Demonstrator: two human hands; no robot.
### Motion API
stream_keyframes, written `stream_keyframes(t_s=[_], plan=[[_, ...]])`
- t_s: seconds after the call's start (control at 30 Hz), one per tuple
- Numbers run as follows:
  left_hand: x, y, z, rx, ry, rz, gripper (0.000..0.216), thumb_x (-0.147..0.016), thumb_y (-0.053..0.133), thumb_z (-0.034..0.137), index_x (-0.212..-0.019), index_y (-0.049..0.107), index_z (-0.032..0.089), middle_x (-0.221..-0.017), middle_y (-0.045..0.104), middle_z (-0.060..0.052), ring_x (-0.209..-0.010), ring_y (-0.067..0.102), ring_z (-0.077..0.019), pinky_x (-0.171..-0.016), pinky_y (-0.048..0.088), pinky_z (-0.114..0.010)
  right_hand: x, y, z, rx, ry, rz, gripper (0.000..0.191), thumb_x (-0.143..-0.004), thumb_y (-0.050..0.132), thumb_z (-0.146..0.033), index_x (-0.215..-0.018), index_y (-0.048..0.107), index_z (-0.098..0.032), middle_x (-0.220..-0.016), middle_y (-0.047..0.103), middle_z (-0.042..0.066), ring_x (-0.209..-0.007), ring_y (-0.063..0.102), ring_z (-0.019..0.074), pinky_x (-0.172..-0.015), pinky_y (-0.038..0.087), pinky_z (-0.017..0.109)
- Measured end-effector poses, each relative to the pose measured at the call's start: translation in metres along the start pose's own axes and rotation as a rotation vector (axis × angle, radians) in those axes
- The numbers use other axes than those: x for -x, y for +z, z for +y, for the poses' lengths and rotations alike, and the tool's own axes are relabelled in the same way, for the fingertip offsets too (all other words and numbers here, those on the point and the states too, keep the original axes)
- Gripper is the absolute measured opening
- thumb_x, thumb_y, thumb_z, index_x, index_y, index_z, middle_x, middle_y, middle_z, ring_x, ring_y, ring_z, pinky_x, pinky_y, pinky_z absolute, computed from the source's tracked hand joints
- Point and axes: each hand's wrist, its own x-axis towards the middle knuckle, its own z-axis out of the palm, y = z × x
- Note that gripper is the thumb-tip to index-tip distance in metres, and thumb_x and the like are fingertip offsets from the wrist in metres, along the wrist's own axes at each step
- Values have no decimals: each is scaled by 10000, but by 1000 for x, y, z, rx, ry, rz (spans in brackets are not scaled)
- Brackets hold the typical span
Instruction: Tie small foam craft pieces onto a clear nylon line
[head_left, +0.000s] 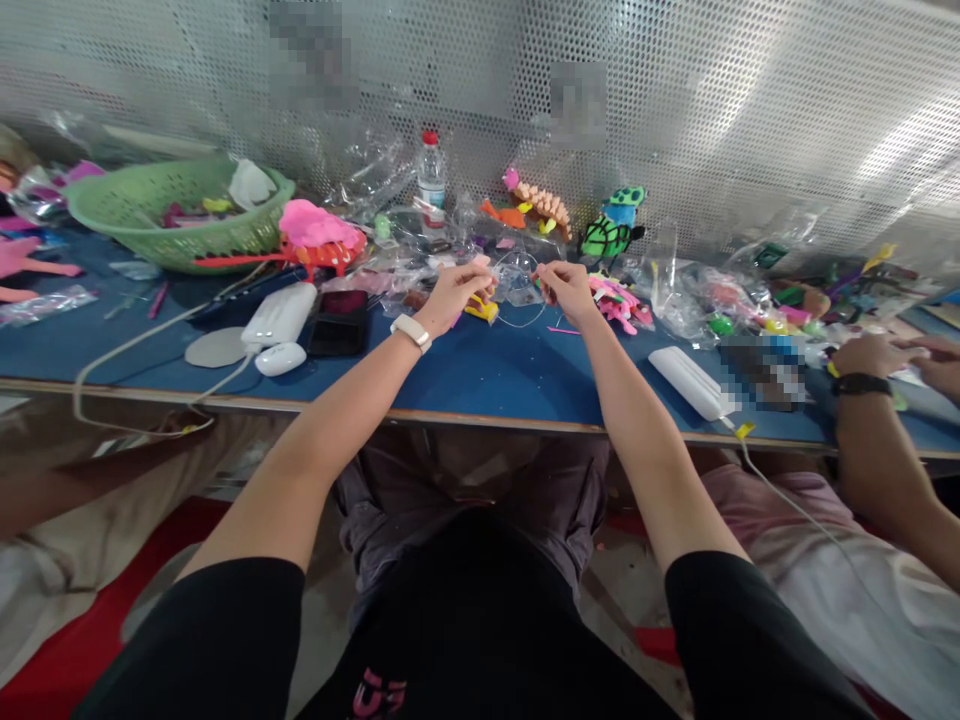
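Both my hands are raised over the blue table, a short gap apart, with fingertips pinched. A thin clear strand (523, 326) curves in a loop between them. My left hand (459, 292), wearing a pale band at the wrist, is closed at the strand's left side. My right hand (568, 290) is closed at its right side, with a tiny dark bit at the fingertips that is too small to name. Just below my left fingers lies a yellow piece (481, 309). A pink clay figure (616, 303) rests beside my right hand.
Behind are clear plastic bags, a red-capped bottle (431, 180) and a spiky brown clay figure (545, 207). To the left are a green basket (187, 240), a phone (338, 323) and a white power bank (280, 314). At right, a co-worker's hands (874, 353) work near another white block (690, 383).
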Motion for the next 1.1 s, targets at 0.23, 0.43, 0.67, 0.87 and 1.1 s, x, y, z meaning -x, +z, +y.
stream_keyframes(t_s=[0.23,0.43,0.67,0.87,1.1], plan=[[-3,-22,-4,-706,222,32,157,-918,727,233,-762,710,230,-878,746,-84,-959,715,-280,-1067,563,-471,4,-31,2,171,200,-304,501,-827,930,-659,-722,803,-186,-496,544,-31,-456,438,99,-459,297,275],[-3,-45,-7,-986,112,223,107,-902,694,124,-896,717,228,-1179,740,-163,-1324,602,-419,-1227,436,-628,6,-31,5,403,207,-596,391,-818,921,-579,-712,859,-208,-524,645,11,-476,501,125,-515,381,319],[0,-51,-1,-1079,-3,351,180,-935,646,104,-1057,750,186,-1318,723,-221,-1446,526,-486,-1258,362,-702,6,-16,10,553,-73,-400,465,-921,808,-606,-659,780,-223,-575,665,-7,-576,521,135,-667,446,353],[1,-60,1,-1059,-72,415,338,-892,710,118,-1225,751,155,-1486,657,-257,-1568,447,-539,-1330,229,-763,10,2,12,524,-120,-346,295,-905,779,-421,-685,756,-226,-627,680,1,-599,528,152,-681,445,362],[6,-115,11,-1133,-318,511,453,-937,609,120,-1375,721,98,-1570,630,-319,-1583,501,-510,-1322,343,-713,9,7,14,527,-127,-326,269,-898,767,-397,-690,774,-226,-642,693,7,-620,546,167,-671,436,346]])
